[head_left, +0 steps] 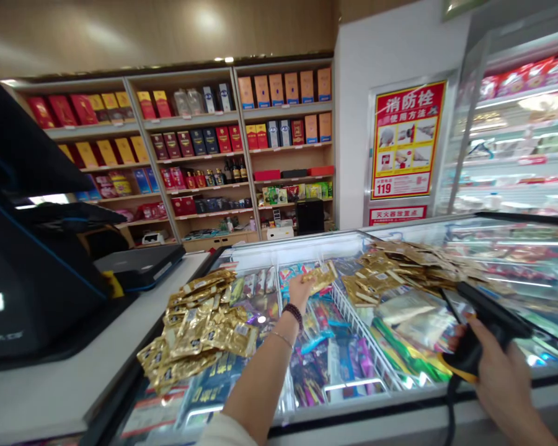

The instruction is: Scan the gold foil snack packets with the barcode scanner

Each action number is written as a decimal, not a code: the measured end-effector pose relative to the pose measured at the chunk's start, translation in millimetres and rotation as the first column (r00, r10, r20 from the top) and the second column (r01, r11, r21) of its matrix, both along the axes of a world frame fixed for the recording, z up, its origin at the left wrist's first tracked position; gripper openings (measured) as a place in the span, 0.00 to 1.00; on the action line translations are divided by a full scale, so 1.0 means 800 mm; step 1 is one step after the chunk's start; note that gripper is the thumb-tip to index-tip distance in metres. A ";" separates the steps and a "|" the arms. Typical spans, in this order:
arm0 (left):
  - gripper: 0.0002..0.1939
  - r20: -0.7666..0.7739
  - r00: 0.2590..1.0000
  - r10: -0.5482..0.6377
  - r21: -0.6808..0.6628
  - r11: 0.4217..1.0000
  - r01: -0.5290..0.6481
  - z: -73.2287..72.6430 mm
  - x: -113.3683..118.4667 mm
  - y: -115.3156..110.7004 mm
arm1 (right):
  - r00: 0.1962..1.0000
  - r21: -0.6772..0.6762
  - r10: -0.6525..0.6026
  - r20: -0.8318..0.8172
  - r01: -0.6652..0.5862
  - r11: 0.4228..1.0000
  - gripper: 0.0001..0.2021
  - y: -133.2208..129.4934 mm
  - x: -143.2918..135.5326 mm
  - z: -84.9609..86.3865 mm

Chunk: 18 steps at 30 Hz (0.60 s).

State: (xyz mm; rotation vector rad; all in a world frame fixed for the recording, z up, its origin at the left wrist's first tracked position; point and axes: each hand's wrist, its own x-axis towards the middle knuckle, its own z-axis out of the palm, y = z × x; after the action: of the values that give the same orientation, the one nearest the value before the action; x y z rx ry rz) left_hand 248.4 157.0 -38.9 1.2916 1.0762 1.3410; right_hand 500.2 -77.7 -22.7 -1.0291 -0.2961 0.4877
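My left hand is stretched out over the glass-topped chest freezer, its fingers closed on a gold foil packet. A black handheld barcode scanner with a yellow edge is gripped in my right hand, and its cable hangs down. To the left of my left arm lies a heap of gold foil packets on the glass. Another spread of gold packets lies to the right, just beyond the scanner. Beneath the glass, packaged ice pops sit in wire baskets.
A white counter with a dark checkout machine and a flat black device stands at the left. Shelves of boxed bottles line the back wall. A red and yellow fire-hydrant poster hangs beside a lit display fridge.
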 end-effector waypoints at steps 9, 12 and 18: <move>0.19 0.456 0.889 0.032 -0.127 0.991 0.030 -0.007 -0.106 -0.050 | 0.925 -0.136 0.378 -0.036 -0.379 0.915 0.26 0.029 -0.111 0.026; 0.17 0.499 0.866 0.030 -0.113 0.993 0.031 -0.005 -0.114 -0.051 | 0.807 -0.257 0.579 0.115 -0.539 0.802 0.28 0.037 -0.157 0.031; 0.20 0.500 0.866 -0.036 -0.069 0.994 0.081 0.007 -0.129 -0.044 | 0.577 -0.343 0.718 0.389 -0.633 0.694 0.27 0.054 -0.206 0.034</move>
State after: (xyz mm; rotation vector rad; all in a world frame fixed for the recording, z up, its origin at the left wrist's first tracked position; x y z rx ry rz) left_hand 144.8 121.5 -33.4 0.8328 0.7159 1.4570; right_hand 335.2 -34.7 4.5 -1.1817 -1.1799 0.9584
